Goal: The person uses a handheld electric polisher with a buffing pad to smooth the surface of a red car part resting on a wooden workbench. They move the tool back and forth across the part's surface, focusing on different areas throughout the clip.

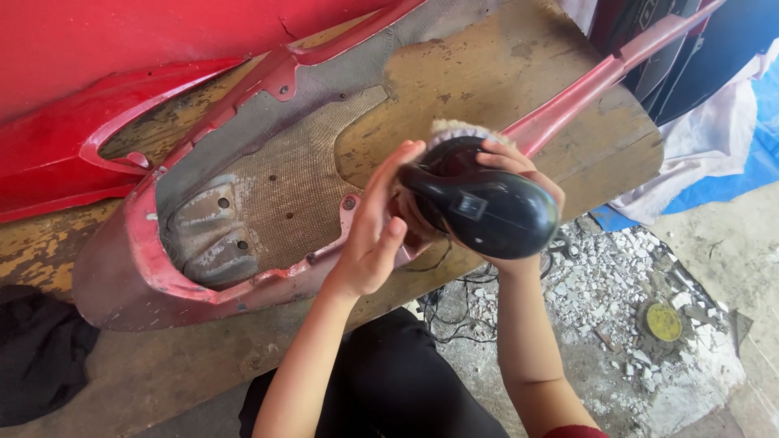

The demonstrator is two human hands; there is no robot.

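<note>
A glossy black handheld power tool (pixel 483 209) with a cream wool pad (pixel 459 131) on its far end is held over the near edge of a wooden table (pixel 487 77). My right hand (pixel 519 170) wraps under and around the tool's body. My left hand (pixel 375 231) presses against the tool's left side, fingers straight. Just left of the hands lies a red motorcycle fairing (pixel 227 219), upside down, its grey woven inner side facing up.
Another red body panel (pixel 97 89) lies at the top left. A black cloth (pixel 36 357) hangs at the lower left. Below the table are a black cable (pixel 454 312), white rubble (pixel 617 284), a yellow disc (pixel 664 322) and a white and blue sheet (pixel 730 138).
</note>
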